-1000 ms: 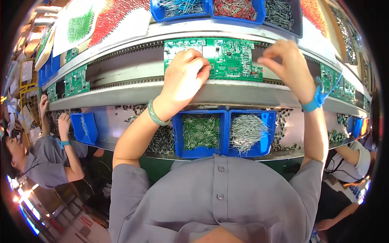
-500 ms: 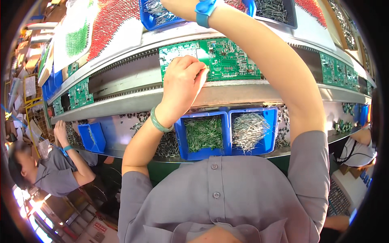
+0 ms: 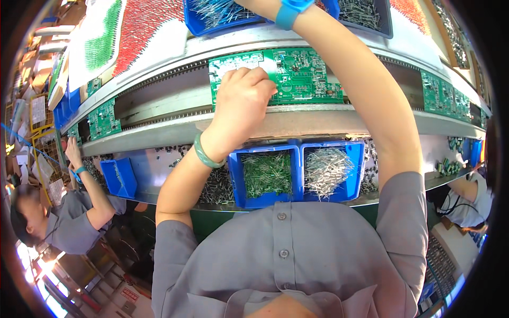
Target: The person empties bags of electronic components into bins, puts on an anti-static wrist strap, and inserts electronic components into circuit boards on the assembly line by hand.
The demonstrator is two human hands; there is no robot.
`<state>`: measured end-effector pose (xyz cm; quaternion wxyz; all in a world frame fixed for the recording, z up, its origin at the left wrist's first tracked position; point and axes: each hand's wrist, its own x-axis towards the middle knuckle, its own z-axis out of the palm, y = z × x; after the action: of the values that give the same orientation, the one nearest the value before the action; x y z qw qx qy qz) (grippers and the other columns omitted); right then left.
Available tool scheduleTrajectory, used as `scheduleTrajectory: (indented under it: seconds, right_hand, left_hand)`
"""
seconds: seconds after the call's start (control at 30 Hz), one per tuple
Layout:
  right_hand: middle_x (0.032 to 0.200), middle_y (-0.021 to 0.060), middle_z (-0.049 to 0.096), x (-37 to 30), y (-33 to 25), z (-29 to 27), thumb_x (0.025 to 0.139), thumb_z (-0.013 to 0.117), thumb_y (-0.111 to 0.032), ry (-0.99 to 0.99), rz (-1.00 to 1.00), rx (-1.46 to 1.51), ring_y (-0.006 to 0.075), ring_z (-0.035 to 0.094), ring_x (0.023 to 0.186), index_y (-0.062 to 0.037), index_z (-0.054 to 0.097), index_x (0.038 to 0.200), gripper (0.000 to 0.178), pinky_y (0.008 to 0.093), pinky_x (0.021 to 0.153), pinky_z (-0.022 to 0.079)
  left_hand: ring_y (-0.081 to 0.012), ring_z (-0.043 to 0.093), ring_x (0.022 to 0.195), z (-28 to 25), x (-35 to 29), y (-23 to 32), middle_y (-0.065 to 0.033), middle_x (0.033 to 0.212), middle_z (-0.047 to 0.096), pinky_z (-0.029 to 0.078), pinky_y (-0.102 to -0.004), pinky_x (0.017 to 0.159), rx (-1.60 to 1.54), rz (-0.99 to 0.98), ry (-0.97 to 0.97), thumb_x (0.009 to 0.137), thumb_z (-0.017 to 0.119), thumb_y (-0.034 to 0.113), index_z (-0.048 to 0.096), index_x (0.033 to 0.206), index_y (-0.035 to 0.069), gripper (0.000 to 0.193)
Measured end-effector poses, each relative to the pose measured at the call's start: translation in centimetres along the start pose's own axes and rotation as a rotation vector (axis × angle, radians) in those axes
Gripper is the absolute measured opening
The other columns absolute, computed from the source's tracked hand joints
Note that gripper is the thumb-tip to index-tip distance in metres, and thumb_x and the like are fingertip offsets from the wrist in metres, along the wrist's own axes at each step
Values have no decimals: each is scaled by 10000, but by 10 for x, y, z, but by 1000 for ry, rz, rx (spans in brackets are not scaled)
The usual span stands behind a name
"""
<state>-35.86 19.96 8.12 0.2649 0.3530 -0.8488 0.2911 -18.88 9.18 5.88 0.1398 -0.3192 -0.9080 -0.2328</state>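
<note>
Overhead, left hand (image 3: pixel 241 103) sat curled, fingertips pinched down on the left part of the green circuit board (image 3: pixel 297 77); whatever small part it gripped was hidden by the fingers. A green bangle (image 3: pixel 204 153) ringed that wrist. The board lay on the metal conveyor rail (image 3: pixel 159 98), right in front of the person, with more green boards along the same rail at far left (image 3: pixel 103 119) and far right (image 3: pixel 442 93).

Right arm stretched up over the board toward the upper blue bin of leaded parts (image 3: pixel 217 16); the right hand itself was cut off by the top edge, so its grip could not be told. A blue wrist strap (image 3: pixel 289 11) showed at that wrist.

Below the rail, two blue bins sat side by side near the chest: one with green components (image 3: pixel 268 175), one with silvery wire-leaded components (image 3: pixel 328 172). Loose dark parts lay scattered on the shelf beside them. At far left a co-worker in grey (image 3: pixel 69 222) reached toward the rail, near another blue bin (image 3: pixel 119 177).
</note>
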Motion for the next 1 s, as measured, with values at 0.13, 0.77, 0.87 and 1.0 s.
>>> scheduleTrajectory:
  seconds: [0.13, 0.77, 0.87, 1.0]
  right_hand:
    - [732, 148, 653, -8, -20, -51, 773, 598, -78, -48, 322, 507, 205, 635, 666, 14, 660, 913, 179, 314, 636, 495]
    - [753, 89, 639, -152, -40, -95, 765, 666, -87, -76, 663, 404, 138, 601, 624, -45, 663, 943, 184, 263, 574, 488]
    - [756, 95, 645, -155, -34, -92, 765, 660, -96, -66, 702, 415, 145, 606, 636, -46, 666, 939, 181, 272, 588, 489]
    - [758, 101, 650, -155, -31, -88, 766, 657, -103, -57, 731, 446, 149, 609, 636, -48, 670, 934, 177, 275, 594, 490]
  left_hand:
    - [-237, 560, 707, -13, 9, 7, -43, 758, 595, 419, -363, 650, 141, -69, -86, 674, 691, 135, 628, 670, 67, 93]
    - [-299, 639, 715, -7, 94, -110, -143, 801, 660, 506, -332, 672, 322, -197, 270, 808, 616, 175, 674, 930, 53, 182]
    - [-357, 598, 765, -12, 99, -88, -190, 786, 625, 470, -412, 685, 151, -222, 361, 768, 554, 56, 639, 812, 15, 104]
    - [-361, 599, 718, -17, 100, -82, -192, 740, 615, 475, -412, 652, 102, -151, 449, 773, 554, 54, 635, 778, 1, 97]
